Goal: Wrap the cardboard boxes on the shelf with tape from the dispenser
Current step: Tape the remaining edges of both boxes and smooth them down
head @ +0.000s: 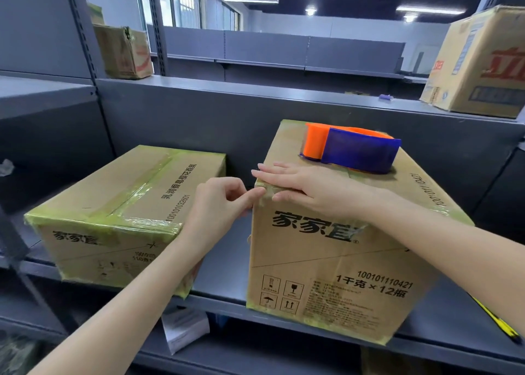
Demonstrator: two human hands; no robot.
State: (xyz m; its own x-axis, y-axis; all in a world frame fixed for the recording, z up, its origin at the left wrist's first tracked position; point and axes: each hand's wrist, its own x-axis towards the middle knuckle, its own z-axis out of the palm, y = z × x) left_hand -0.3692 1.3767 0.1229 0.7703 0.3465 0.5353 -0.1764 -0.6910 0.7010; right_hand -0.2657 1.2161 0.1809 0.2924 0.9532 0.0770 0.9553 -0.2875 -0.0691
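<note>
Two cardboard boxes stand on the grey shelf (221,278). The tall box (335,261) on the right carries the orange and blue tape dispenser (352,149) on its top. My right hand (306,185) lies flat over the box's near top-left corner, fingers spread, pressing on clear tape there. My left hand (224,204) is just left of that corner, its fingertips pinching at the tape on the edge. The flat box (119,212) to the left has yellowish tape along its seams and edges.
A large printed box (480,62) stands on the upper shelf at the right, another worn box (125,51) at the upper left. A small white carton (184,327) sits on the shelf below. A yellow-black strip (500,322) lies at the right.
</note>
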